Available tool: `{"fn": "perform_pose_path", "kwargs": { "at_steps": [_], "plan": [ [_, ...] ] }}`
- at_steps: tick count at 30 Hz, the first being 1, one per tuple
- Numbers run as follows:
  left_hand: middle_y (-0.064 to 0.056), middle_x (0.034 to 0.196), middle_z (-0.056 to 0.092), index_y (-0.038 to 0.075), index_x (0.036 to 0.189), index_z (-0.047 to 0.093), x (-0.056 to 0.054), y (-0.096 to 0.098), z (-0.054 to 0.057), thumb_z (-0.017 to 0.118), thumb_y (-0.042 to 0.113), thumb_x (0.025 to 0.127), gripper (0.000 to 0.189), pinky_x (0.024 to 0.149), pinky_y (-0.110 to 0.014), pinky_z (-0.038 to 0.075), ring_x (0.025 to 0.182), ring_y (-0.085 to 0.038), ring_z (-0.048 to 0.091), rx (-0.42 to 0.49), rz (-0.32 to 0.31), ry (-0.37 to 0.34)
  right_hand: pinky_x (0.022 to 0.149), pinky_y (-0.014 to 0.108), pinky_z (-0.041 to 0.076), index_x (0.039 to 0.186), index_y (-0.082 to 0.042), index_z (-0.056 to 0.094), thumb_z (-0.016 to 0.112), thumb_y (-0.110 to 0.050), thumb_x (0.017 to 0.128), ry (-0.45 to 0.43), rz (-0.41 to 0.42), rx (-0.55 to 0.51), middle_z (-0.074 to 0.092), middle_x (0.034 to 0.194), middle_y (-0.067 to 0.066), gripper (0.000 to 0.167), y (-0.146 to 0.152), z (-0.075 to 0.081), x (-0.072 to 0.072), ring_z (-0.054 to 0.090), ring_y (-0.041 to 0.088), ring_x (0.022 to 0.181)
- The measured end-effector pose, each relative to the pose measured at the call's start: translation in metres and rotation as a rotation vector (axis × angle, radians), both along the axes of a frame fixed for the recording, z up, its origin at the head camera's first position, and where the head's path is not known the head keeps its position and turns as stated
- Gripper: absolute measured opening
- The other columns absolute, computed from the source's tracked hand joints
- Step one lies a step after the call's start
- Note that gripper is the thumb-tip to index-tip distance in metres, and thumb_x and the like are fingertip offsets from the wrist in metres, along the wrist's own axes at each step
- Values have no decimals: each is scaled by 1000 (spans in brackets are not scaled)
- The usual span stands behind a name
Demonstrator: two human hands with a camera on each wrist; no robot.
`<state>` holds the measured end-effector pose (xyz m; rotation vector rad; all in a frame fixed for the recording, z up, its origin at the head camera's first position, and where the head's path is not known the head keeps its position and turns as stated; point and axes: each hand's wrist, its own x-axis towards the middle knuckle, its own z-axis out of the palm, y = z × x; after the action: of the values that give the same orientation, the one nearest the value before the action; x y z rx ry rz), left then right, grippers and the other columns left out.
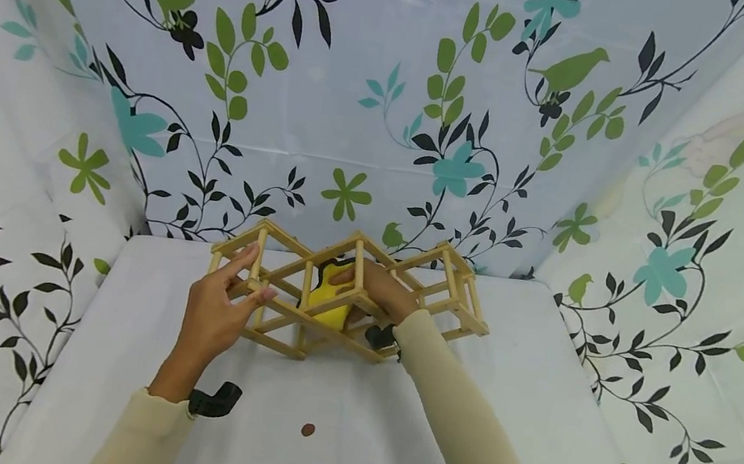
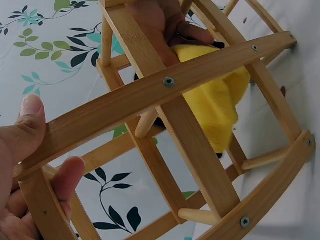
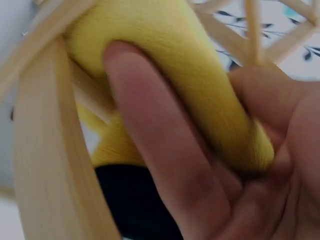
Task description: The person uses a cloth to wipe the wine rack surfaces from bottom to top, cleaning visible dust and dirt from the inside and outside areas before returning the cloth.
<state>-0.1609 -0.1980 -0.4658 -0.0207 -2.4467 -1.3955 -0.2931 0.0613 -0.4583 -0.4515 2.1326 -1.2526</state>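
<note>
A wooden lattice rack (image 1: 357, 262) of crossed slats and dowels spans the back of the white table. My left hand (image 1: 217, 317) grips its left end; in the left wrist view the thumb lies along a slat, with fingers behind the corner. A yellow plush toy (image 1: 330, 303) with black parts sits within the rack's middle opening. My right hand (image 1: 384, 291) reaches in among the slats and holds the toy. In the right wrist view, fingers and thumb wrap around a yellow fuzzy part (image 3: 200, 90). The slats hide some of the toy.
A small brown round spot (image 1: 308, 430) shows on the white table (image 1: 274, 462) in front of the rack. Patterned cloth (image 1: 336, 95) with birds and leaves rises behind the table and at both sides.
</note>
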Motion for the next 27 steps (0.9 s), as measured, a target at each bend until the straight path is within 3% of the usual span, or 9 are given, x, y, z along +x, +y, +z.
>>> {"fn": "perform_pose_path", "kwargs": {
  "at_steps": [1, 5, 8, 14, 17, 20, 23, 26, 27],
  "plan": [
    [0, 169, 43, 16, 160, 48, 0, 2, -1, 82, 24, 95, 74, 87, 0, 39, 92, -21, 62, 4, -1, -1, 96, 47, 63, 145, -4, 64, 57, -14, 110, 38, -11, 42, 61, 151, 15, 36, 3, 2, 1, 66, 34, 129],
    [-2, 168, 44, 13, 160, 49, -1, 6, -2, 83, 22, 94, 74, 105, -26, 56, 92, -23, 63, 0, 1, 5, 74, 28, 59, 130, -18, 78, 68, -10, 103, 280, 4, 228, 73, 137, 8, 30, 25, 18, 0, 70, 16, 90],
    [-4, 168, 45, 11, 159, 49, -1, 5, -1, 83, 21, 94, 74, 112, -53, 51, 97, -27, 66, -6, 0, 26, 56, 25, 54, 123, -20, 82, 69, -10, 99, 335, -65, 181, 77, 122, 11, 29, 44, 38, 9, 58, 15, 58],
    [-2, 167, 47, 15, 160, 49, 2, 1, 0, 82, 25, 96, 72, 101, -47, 56, 99, -28, 69, -29, 24, 29, 46, 20, 43, 115, -26, 85, 72, -15, 90, 693, -360, 103, 81, 109, 8, 31, 53, 73, 38, 44, 12, 47],
    [-8, 162, 53, 18, 160, 50, 8, -4, 0, 81, 27, 97, 70, 102, -52, 58, 111, -34, 73, -18, 44, 16, 49, 21, 51, 117, -25, 84, 71, -13, 88, 820, -449, -14, 82, 111, 8, 33, 43, 85, 49, 55, 12, 53],
    [-17, 149, 64, 18, 158, 53, 18, -12, -6, 82, 27, 97, 68, 104, -61, 56, 126, -42, 68, 1, 102, 12, 51, 22, 53, 119, -24, 83, 73, -14, 90, 860, -471, -147, 81, 118, 5, 33, 29, 93, 58, 61, 13, 57],
    [-21, 142, 69, 14, 154, 58, 29, -20, -16, 84, 25, 94, 66, 109, -68, 48, 134, -46, 61, 21, 199, 29, 47, 21, 47, 122, -24, 81, 75, -14, 93, 867, -437, -211, 81, 121, 3, 31, 11, 95, 63, 54, 14, 48],
    [-19, 141, 70, 9, 148, 63, 36, -28, -28, 84, 25, 95, 59, 112, -68, 46, 135, -45, 61, 40, 291, 42, 45, 18, 43, 126, -23, 80, 76, -15, 95, 865, -373, -152, 79, 125, 1, 31, -11, 90, 65, 45, 8, 45],
    [-17, 139, 72, 9, 146, 65, 38, -30, -31, 83, 26, 95, 57, 112, -61, 49, 133, -40, 65, 43, 318, 36, 45, 17, 41, 127, -23, 79, 76, -15, 96, 868, -350, -114, 79, 125, 2, 32, -19, 87, 66, 43, 6, 45]
  ]
}}
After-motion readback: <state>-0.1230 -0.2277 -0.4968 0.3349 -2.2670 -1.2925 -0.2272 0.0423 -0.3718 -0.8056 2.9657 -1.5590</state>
